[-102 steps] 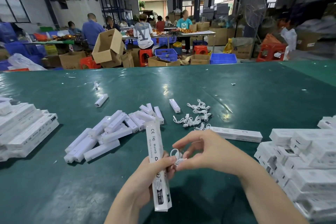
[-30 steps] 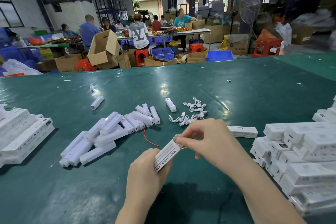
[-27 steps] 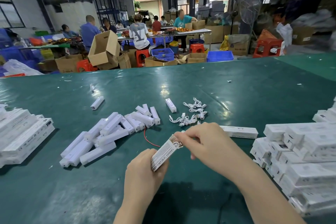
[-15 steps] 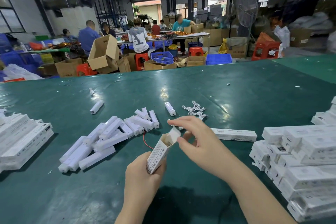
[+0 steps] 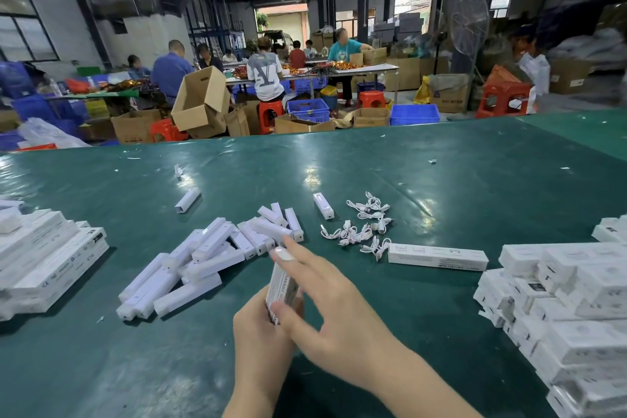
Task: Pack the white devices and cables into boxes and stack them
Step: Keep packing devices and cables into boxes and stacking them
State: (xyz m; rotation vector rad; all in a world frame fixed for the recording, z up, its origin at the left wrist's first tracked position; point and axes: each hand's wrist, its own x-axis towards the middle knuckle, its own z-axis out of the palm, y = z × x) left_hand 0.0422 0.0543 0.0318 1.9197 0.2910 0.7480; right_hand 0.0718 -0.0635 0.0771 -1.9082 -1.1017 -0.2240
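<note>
The left hand [image 5: 263, 326] grips the lower end of a narrow white box [image 5: 282, 285] with its fingers curled round it, holding it tilted up and away from the body above the green table [image 5: 475, 187]. The right hand [image 5: 339, 312] grasps the same box from the right side — its thumb presses on the near end, and its forefinger reaches along the box to the far end flap, which lies shut under the fingertip. Just beyond and to the left of the hands lies a loose heap of white devices [image 5: 207, 254], with a single device [image 5: 323, 205] apart from it farther out. Beyond the right hand a scatter of coiled white cables [image 5: 363, 231] rests on the table, and just to their right a closed box [image 5: 437, 257] lies flat. Far to the left of the hands sits a stack of packed boxes [image 5: 44, 258]; far to the right is a larger pile of white boxes [image 5: 570, 309] — some of it cut off by the frame edge.
</note>
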